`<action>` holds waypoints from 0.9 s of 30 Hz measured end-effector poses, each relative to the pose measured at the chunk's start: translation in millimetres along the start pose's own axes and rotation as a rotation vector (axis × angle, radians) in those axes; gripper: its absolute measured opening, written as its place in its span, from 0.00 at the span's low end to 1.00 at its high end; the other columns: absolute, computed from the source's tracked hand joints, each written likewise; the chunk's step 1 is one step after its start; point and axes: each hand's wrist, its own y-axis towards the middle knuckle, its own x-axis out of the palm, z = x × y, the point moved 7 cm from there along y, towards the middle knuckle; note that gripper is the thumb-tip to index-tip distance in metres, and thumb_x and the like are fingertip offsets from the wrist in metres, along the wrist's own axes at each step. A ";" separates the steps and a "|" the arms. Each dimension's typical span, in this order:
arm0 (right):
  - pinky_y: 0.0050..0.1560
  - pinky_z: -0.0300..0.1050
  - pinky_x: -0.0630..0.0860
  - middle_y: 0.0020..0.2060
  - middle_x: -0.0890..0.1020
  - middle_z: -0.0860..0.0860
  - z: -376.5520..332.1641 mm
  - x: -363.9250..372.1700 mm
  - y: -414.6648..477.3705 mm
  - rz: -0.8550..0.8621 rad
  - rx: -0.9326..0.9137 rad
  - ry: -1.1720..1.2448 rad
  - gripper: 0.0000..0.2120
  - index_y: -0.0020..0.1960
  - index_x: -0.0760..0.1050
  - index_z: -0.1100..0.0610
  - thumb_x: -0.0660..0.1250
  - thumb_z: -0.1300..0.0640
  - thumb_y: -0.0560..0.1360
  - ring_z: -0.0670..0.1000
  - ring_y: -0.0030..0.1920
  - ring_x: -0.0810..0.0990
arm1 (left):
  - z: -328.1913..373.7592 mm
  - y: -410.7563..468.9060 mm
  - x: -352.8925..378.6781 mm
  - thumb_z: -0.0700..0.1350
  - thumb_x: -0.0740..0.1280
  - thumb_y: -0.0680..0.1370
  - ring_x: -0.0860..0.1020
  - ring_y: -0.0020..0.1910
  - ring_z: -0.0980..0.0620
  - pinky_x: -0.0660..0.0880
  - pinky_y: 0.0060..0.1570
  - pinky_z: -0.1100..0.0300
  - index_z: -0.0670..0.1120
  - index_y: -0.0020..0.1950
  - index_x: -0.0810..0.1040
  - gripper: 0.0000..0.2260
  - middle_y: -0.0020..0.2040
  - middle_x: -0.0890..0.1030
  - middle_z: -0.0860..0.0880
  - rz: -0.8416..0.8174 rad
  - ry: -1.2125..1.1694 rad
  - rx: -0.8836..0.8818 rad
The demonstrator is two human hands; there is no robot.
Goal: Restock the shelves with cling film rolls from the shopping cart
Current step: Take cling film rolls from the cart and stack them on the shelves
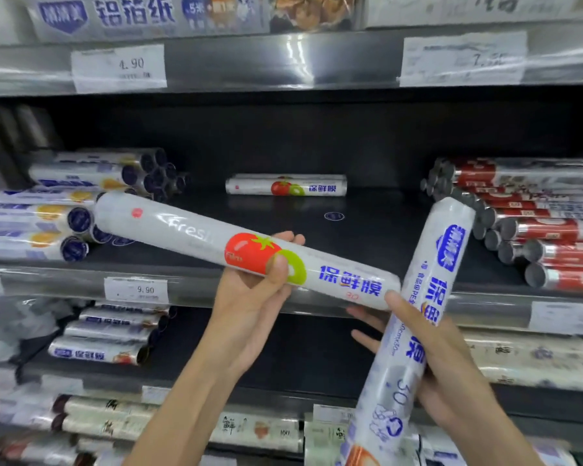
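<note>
White tomato roll (189, 230) in left fingers (278, 270), blue-logo roll (448, 257) in right fingers (405, 309)

White roll (243, 250), red tomato print

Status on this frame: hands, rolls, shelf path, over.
Left grip holds tomato-print roll, slanted before middle shelf. Right grip holds blue-logo roll, steeply tilted. One matching roll lies at shelf back; blue stack left, red stack right.
</note>
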 end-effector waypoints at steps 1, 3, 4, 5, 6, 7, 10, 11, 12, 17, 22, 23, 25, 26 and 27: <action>0.46 0.53 0.81 0.49 0.84 0.59 -0.5 -1.4 1.3 0.051 -0.020 -0.006 0.18 0.54 0.77 0.61 0.72 0.57 0.67 0.58 0.50 0.84 | -2.3 -2.5 -0.1 0.44 0.71 0.66 0.76 0.63 0.49 0.74 0.61 0.54 0.37 0.65 0.71 0.28 0.60 0.80 0.43 -0.006 0.019 -0.019; 0.43 0.50 0.82 0.45 0.85 0.58 -2.1 -4.3 4.6 0.143 -0.053 0.015 0.13 0.50 0.75 0.62 0.69 0.60 0.67 0.56 0.47 0.84 | -4.3 -5.9 -3.2 0.45 0.74 0.67 0.75 0.64 0.49 0.72 0.62 0.51 0.37 0.67 0.69 0.31 0.63 0.78 0.44 -0.055 0.039 -0.057; 0.42 0.48 0.82 0.44 0.85 0.58 -2.7 -6.1 6.8 0.181 -0.068 0.031 0.13 0.49 0.75 0.62 0.69 0.60 0.66 0.56 0.47 0.85 | -2.6 -6.5 -7.2 0.47 0.76 0.67 0.74 0.65 0.47 0.72 0.62 0.49 0.35 0.67 0.67 0.34 0.65 0.76 0.43 -0.079 0.041 -0.072; 0.41 0.47 0.82 0.43 0.85 0.58 -3.6 -7.0 8.3 0.212 -0.083 0.049 0.13 0.48 0.74 0.61 0.70 0.60 0.65 0.56 0.46 0.85 | 2.4 -6.5 -14.1 0.48 0.77 0.66 0.74 0.66 0.45 0.73 0.61 0.47 0.35 0.67 0.66 0.36 0.66 0.75 0.42 -0.087 0.039 -0.080; 0.41 0.46 0.82 0.42 0.85 0.57 -4.8 -7.3 9.2 0.239 -0.099 0.064 0.13 0.48 0.73 0.61 0.70 0.60 0.65 0.56 0.47 0.84 | 11.9 -6.5 -23.9 0.49 0.79 0.64 0.73 0.66 0.43 0.74 0.60 0.45 0.36 0.66 0.67 0.37 0.66 0.75 0.40 -0.075 0.039 -0.074; 0.40 0.45 0.82 0.41 0.85 0.56 -5.7 -8.2 10.0 0.261 -0.116 0.075 0.13 0.48 0.73 0.60 0.70 0.60 0.65 0.56 0.47 0.84 | 24.5 -5.5 -37.8 0.50 0.80 0.62 0.74 0.65 0.41 0.75 0.58 0.45 0.38 0.66 0.68 0.38 0.65 0.75 0.39 -0.042 0.036 -0.056; 0.38 0.43 0.81 0.41 0.85 0.55 -8.5 -7.6 9.8 0.291 -0.142 0.063 0.14 0.48 0.73 0.59 0.70 0.59 0.64 0.56 0.46 0.84 | 73.6 -1.9 -91.0 0.51 0.84 0.53 0.79 0.59 0.44 0.79 0.48 0.51 0.48 0.63 0.72 0.41 0.61 0.79 0.43 0.101 0.073 0.028; 0.38 0.42 0.81 0.41 0.85 0.55 -9.2 -6.6 9.6 0.298 -0.145 0.046 0.14 0.49 0.73 0.58 0.69 0.58 0.64 0.55 0.45 0.85 | 89.6 -1.8 -105.2 0.51 0.84 0.50 0.80 0.56 0.46 0.80 0.46 0.53 0.51 0.61 0.74 0.41 0.59 0.80 0.45 0.133 0.146 0.058; 0.37 0.42 0.81 0.41 0.85 0.54 -10.7 -5.7 9.7 0.305 -0.150 0.027 0.14 0.49 0.73 0.58 0.69 0.58 0.64 0.55 0.44 0.85 | 103.0 -0.9 -115.7 0.52 0.84 0.48 0.81 0.54 0.48 0.81 0.43 0.55 0.52 0.57 0.77 0.39 0.56 0.82 0.47 0.146 0.255 0.076; 0.35 0.41 0.80 0.39 0.85 0.54 -22.5 4.4 13.0 0.328 -0.192 -0.017 0.13 0.48 0.73 0.58 0.69 0.58 0.64 0.52 0.43 0.85 | 135.8 15.0 -98.4 0.49 0.76 0.59 0.79 0.50 0.62 0.78 0.45 0.64 0.65 0.52 0.80 0.23 0.52 0.82 0.63 -0.111 1.164 0.121; 0.40 0.50 0.81 0.40 0.83 0.55 -36.3 5.4 22.1 0.338 -0.220 -0.007 0.19 0.48 0.74 0.58 0.74 0.52 0.62 0.53 0.47 0.84 | 155.8 66.8 -104.7 0.42 0.76 0.60 0.80 0.46 0.59 0.76 0.41 0.71 0.56 0.49 0.84 0.19 0.47 0.84 0.54 -0.066 1.022 0.141; 0.40 0.51 0.81 0.39 0.82 0.54 -39.3 2.7 22.6 0.359 -0.237 0.027 0.20 0.47 0.74 0.58 0.74 0.50 0.60 0.52 0.46 0.84 | 153.6 81.4 -111.2 0.40 0.75 0.61 0.81 0.47 0.56 0.78 0.41 0.68 0.53 0.50 0.84 0.18 0.49 0.84 0.52 -0.035 0.947 0.119; 0.40 0.50 0.81 0.36 0.80 0.52 -45.2 2.3 24.2 0.366 -0.265 0.094 0.18 0.47 0.73 0.56 0.73 0.50 0.62 0.50 0.43 0.82 | 144.1 112.5 -119.6 0.37 0.75 0.63 0.81 0.48 0.53 0.81 0.42 0.62 0.48 0.50 0.82 0.17 0.50 0.82 0.48 0.014 0.869 0.083; 0.40 0.50 0.82 0.34 0.79 0.52 -47.1 4.2 25.8 0.360 -0.270 0.125 0.16 0.47 0.73 0.55 0.72 0.50 0.64 0.49 0.41 0.82 | 136.6 127.8 -120.5 0.36 0.75 0.64 0.81 0.47 0.53 0.81 0.42 0.61 0.47 0.51 0.81 0.17 0.50 0.82 0.47 0.021 0.876 0.071; 0.39 0.49 0.82 0.33 0.79 0.51 -48.6 7.1 28.0 0.357 -0.270 0.149 0.16 0.47 0.73 0.55 0.72 0.49 0.65 0.47 0.39 0.82 | 127.1 142.4 -120.6 0.34 0.75 0.65 0.81 0.45 0.54 0.81 0.42 0.62 0.46 0.52 0.81 0.17 0.49 0.82 0.47 0.017 0.897 0.058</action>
